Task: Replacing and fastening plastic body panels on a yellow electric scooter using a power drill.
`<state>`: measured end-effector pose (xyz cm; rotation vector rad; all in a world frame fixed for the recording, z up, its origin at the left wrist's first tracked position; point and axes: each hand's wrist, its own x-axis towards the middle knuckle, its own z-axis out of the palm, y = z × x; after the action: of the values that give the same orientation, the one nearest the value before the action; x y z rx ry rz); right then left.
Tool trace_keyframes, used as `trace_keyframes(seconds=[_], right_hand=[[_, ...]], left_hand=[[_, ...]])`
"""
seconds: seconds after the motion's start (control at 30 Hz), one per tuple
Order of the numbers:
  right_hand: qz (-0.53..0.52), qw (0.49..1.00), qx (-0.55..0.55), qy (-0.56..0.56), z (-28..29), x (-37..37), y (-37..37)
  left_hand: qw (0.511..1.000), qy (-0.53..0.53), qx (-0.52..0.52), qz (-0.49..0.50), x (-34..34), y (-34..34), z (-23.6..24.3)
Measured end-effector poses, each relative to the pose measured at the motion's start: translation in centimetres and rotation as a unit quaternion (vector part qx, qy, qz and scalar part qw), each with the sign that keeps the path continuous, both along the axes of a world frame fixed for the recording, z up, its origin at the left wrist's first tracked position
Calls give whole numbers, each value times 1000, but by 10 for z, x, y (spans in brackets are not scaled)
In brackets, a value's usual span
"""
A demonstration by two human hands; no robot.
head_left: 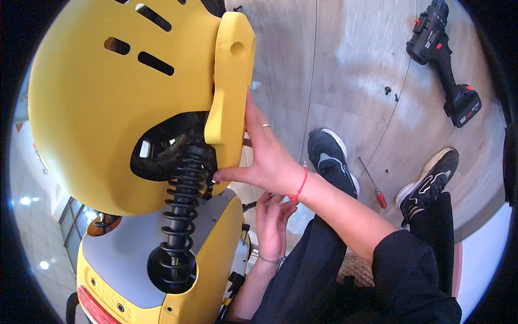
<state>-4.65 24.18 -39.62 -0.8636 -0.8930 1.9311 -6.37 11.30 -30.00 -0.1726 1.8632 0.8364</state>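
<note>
A large yellow plastic shell (102,124) with dark slots fills the left side, and a narrow yellow side panel (233,75) runs along its right edge. My right hand (264,154), with a ring and a red cord bracelet, grips the panel's lower part. Its thumb lies on the near face by a black coil spring shock absorber (182,210), and its other fingers go around the outer side. Just below, my left hand (272,227) has its fingers curled together beside the machine's grey and yellow body (145,232). What its fingertips hold, if anything, is hidden.
On the wood-look floor (350,32), a black cordless drill (440,59) lies at the far right. A screwdriver (380,197) with a red handle lies between my two shoes. Dark screws (387,90) are scattered farther off. A black rod (249,206) sticks out beside the body.
</note>
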Motion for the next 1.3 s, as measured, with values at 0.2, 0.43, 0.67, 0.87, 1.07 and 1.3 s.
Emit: trace_keyframes(seconds=[0.2, 0.43, 0.67, 0.87, 1.07, 1.3], right_hand=[[42, 998, -3, -51, 6, 9, 7], [30, 988, -147, 18, 1, 8, 0], [47, 992, -119, 6, 2, 9, -1], [61, 984, -165, 33, 3, 19, 8], [81, 987, -133, 25, 20, 32, 10], [53, 992, -43, -109, 23, 18, 8]], left_hand=[[999, -32, -4, -24, -1, -2, -2], [997, -54, -18, -59, -1, -5, 1], [996, -54, -14, -71, -4, -6, -2], [995, -71, 6, -74, -1, -6, -6], [997, -61, -1, -57, -2, -6, -7], [998, -44, -4, -47, -1, -5, -5]])
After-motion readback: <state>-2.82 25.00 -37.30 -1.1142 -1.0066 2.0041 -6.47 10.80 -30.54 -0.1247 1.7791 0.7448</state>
